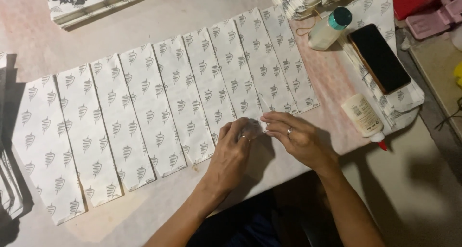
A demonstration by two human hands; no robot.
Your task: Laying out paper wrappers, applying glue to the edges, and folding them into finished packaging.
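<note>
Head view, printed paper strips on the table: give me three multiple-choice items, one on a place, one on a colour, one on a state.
1. Where does the dark smartphone lie?
A. far left
B. upper right
C. on the floor

2. What colour is the cap of the lying white plastic bottle?
A. teal
B. yellow
C. black

3. How are the white patterned paper strips arranged?
A. crumpled
B. rolled up
C. flat, overlapping in a row

B: the phone rests on paper at upper right.
A: the cap shows teal.
C: they lie flat, fanned; left hand and right hand meet at the near edge.
</note>
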